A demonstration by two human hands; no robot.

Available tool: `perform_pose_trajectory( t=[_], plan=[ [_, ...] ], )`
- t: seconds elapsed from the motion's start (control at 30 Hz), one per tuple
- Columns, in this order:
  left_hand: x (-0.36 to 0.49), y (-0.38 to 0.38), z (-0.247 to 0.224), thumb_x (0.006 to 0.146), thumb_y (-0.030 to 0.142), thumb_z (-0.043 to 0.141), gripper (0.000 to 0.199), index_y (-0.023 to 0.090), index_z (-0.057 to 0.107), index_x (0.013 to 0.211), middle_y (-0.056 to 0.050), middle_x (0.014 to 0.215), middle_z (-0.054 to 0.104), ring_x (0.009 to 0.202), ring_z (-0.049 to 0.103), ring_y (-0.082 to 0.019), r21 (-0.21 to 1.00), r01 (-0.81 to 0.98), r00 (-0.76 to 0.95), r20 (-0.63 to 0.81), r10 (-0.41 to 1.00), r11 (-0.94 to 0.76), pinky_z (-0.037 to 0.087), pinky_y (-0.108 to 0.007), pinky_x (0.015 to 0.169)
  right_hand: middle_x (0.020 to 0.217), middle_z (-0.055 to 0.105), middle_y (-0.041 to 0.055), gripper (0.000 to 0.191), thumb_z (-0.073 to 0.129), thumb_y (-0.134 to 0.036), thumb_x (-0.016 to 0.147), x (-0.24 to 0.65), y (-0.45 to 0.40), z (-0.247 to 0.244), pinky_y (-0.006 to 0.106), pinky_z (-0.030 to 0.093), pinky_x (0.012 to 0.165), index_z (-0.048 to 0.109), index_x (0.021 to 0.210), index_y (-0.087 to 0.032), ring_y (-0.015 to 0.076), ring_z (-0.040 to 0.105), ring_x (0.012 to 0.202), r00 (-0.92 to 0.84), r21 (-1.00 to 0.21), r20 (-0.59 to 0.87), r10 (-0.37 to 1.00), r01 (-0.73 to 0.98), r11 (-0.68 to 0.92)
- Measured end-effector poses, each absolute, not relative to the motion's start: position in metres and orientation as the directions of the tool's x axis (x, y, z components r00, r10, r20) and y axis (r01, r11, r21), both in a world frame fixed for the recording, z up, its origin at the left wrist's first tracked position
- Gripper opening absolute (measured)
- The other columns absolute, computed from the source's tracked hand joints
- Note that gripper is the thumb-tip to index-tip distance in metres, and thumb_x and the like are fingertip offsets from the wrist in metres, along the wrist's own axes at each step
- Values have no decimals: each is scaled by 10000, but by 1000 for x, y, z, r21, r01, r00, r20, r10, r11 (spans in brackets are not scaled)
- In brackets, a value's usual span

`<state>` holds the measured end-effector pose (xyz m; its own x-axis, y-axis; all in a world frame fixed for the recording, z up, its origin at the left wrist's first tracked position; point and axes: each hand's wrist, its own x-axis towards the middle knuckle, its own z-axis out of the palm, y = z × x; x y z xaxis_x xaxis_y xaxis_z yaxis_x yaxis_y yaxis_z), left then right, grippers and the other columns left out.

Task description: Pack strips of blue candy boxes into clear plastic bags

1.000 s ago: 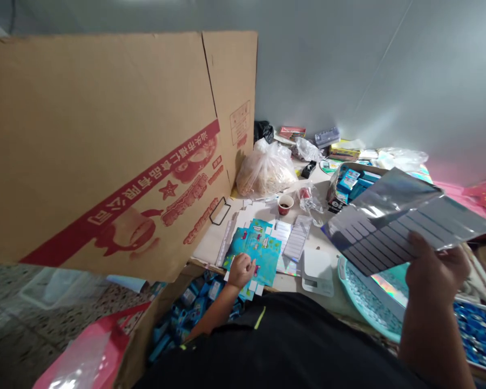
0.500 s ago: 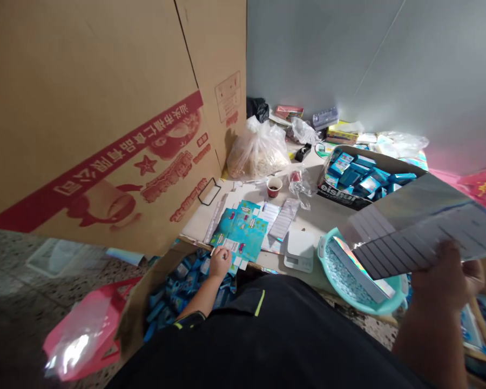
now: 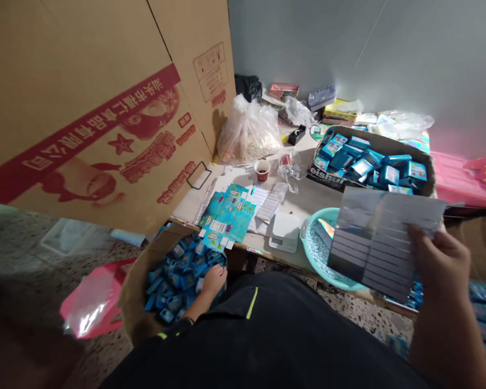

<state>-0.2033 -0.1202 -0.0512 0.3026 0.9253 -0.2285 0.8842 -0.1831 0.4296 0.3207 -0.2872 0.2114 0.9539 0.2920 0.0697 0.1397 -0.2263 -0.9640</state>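
Observation:
My right hand point(image 3: 441, 262) pinches the right edge of a silvery sheet with dark parallel lines point(image 3: 389, 237). The sheet hangs over a turquoise basin point(image 3: 306, 251) of small pale blue pieces and covers part of it. My left hand point(image 3: 215, 279) is curled low over many small blue boxes point(image 3: 174, 278) in a large open carton point(image 3: 133, 289); whatever its fingers hold is hidden. Just above that hand, flat turquoise printed cardboard blanks point(image 3: 229, 216) lie at the table's front edge.
A small white scale point(image 3: 284, 231) sits left of the basin. Behind are a paper cup point(image 3: 262, 170), a full plastic bag point(image 3: 251, 132) and a carton of blue boxes point(image 3: 360, 159). A tall cardboard panel point(image 3: 85, 81) walls the left side. Lined strips point(image 3: 272, 202) lie beside the blanks.
My left hand has moved off the printed blanks, down over the boxes in the carton. My right hand has turned the sheet more upright, facing me. The view has shifted slightly.

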Motion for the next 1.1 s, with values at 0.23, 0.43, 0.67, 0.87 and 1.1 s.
perform_pose_trajectory(
  t=[0.23,0.43,0.67,0.87,1.1],
  plan=[
    [-237,-198,-41,921,237,452,407,211,357,526,-17,612,377,625,417,-184,298,954,91,-339,936,15,288,-324,635,679,580,-4,246,756,-358,670,363,-275,224,350,423,650,785,829,-172,110,449,582,815,-812,475,331,551,-192],
    [-243,-233,-46,903,303,463,444,194,343,489,-20,567,341,603,387,-183,300,948,54,-484,874,107,206,-316,615,897,673,56,378,742,-287,672,360,-299,195,352,520,822,721,1013,-128,162,629,788,783,-797,480,395,577,-175],
    [-236,-195,-58,892,284,514,459,201,363,467,5,514,329,579,328,-154,467,875,167,-540,825,128,208,-313,619,1031,682,33,479,741,-303,690,302,-339,167,284,517,901,625,1124,-137,127,648,888,943,-939,308,122,322,-119],
    [-191,-127,-27,954,431,509,330,169,629,794,-40,801,644,826,573,-189,796,591,324,-385,864,133,410,-293,777,887,675,-17,494,806,-437,685,175,-274,130,221,524,647,588,1073,-221,103,609,692,900,-987,-132,416,-157,24],
    [-186,-72,12,720,362,839,590,194,627,1244,-108,1245,681,1080,634,-231,947,229,538,-315,782,223,489,-346,934,766,695,-11,436,823,-507,691,34,-160,108,244,506,607,670,976,-216,142,617,658,377,-974,-152,914,-215,-73]
  ],
)
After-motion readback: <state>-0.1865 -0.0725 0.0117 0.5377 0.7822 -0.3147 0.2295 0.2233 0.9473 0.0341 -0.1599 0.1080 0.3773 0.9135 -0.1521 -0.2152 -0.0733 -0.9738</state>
